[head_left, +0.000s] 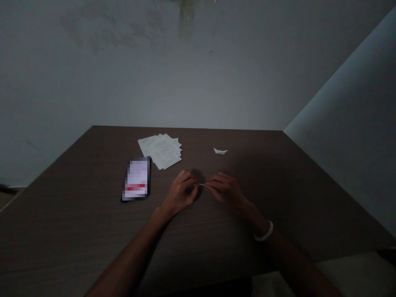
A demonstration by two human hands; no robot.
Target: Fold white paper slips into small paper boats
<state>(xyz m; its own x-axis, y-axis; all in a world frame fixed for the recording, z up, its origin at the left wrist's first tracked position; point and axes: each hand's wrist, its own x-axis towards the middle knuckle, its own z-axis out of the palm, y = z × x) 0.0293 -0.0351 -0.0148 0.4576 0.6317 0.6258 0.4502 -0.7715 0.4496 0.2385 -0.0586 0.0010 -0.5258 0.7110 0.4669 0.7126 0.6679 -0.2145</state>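
Observation:
Between my two hands a small piece of folded white paper (201,184) shows as a thin pale strip, seen nearly edge-on. My left hand (182,190) pinches its left end between thumb and fingers. At the other end, my right hand (225,187) is closed on it in the same way. Most of the paper is hidden by the fingers. Beyond my right hand, a little white paper boat (220,151) rests on the table. Both hands are low over the tabletop, close together.
The dark wooden table (93,231) reaches back to a grey wall (198,90). A fanned stack of printed paper sheets (162,149) lies at the back left. Nearer, left of my left hand, is a phone (136,179) with a blurred, lit screen.

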